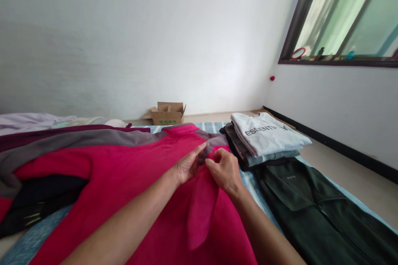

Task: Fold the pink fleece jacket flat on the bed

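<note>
A pink and grey long-sleeved top (124, 178) lies spread out in front of me, its collar (180, 129) pointing away. My right hand (224, 170) is closed, with thumb and fingers pinching the pink sleeve near the grey shoulder panel. Part of that sleeve (203, 209) hangs down over the body of the top. Just left of it, my left hand (188, 166) rests against the fabric by the shoulder, fingers stretched out; their far side is partly hidden. The other sleeve (59, 163) reaches out to the left.
Folded clothes, with a light grey printed shirt (264, 132) on top, are stacked to the right. A dark green garment (311, 198) lies nearer me. Dark clothing (46, 198) shows at left. An open cardboard box (168, 114) stands by the wall. Blue striped cloth (253, 182) lies underneath.
</note>
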Demonstrator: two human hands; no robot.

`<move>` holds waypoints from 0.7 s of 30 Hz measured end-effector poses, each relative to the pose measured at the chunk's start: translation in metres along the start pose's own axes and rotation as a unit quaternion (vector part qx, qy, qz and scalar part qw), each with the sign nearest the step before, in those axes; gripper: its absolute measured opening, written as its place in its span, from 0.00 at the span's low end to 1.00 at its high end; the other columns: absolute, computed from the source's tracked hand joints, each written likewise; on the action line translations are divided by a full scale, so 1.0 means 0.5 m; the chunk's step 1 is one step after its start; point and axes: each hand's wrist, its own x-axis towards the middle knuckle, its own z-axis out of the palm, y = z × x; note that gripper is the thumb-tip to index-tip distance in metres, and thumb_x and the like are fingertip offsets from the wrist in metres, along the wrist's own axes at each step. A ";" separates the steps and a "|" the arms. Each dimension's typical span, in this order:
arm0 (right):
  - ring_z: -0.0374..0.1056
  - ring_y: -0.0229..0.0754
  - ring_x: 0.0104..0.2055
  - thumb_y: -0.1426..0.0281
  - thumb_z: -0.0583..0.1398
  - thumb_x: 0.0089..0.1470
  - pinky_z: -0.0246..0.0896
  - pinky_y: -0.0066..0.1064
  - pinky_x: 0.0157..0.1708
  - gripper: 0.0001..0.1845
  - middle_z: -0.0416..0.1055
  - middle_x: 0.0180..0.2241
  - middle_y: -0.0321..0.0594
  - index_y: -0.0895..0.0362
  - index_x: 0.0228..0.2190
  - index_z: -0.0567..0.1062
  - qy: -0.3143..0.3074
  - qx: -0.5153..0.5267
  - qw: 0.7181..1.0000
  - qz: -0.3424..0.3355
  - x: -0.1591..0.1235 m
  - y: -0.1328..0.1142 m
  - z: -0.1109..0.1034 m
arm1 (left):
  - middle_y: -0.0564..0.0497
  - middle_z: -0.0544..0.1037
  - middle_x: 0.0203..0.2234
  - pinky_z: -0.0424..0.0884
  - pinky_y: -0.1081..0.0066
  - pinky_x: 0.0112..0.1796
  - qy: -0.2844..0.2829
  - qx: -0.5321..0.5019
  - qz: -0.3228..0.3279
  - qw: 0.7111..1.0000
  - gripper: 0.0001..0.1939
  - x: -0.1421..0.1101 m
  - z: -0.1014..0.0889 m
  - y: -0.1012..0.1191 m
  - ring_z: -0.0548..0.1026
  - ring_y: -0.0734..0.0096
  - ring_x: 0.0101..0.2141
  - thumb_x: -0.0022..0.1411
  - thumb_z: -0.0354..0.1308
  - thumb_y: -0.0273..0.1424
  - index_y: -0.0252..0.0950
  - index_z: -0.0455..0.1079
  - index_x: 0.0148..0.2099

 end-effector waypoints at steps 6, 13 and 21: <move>0.69 0.41 0.33 0.65 0.54 0.53 0.56 0.28 0.31 0.10 0.73 0.31 0.39 0.56 0.32 0.73 -0.102 -0.091 0.990 -0.045 -0.084 0.049 -0.020 | 0.49 0.77 0.19 0.72 0.70 0.26 -0.011 -0.176 -0.078 0.981 0.04 -0.047 0.013 0.000 0.75 0.67 0.20 0.44 0.58 0.25 0.33 0.69 0.27; 0.69 0.54 0.43 0.59 0.53 0.54 0.58 0.37 0.36 0.19 0.73 0.39 0.50 0.58 0.41 0.72 -0.155 -0.300 0.929 0.151 -0.186 0.173 -0.132 | 0.52 0.73 0.16 0.66 0.72 0.20 0.047 -0.118 -0.027 0.992 0.05 -0.060 0.026 0.036 0.71 0.69 0.18 0.39 0.58 0.23 0.34 0.65 0.22; 0.71 0.48 0.37 0.68 0.55 0.46 0.54 0.31 0.28 0.08 0.75 0.33 0.45 0.56 0.28 0.74 -0.209 -0.246 0.925 0.200 -0.179 0.195 -0.130 | 0.58 0.64 0.11 0.55 0.76 0.18 0.104 0.049 0.105 0.988 0.08 -0.026 0.033 0.190 0.63 0.77 0.16 0.37 0.56 0.18 0.34 0.60 0.17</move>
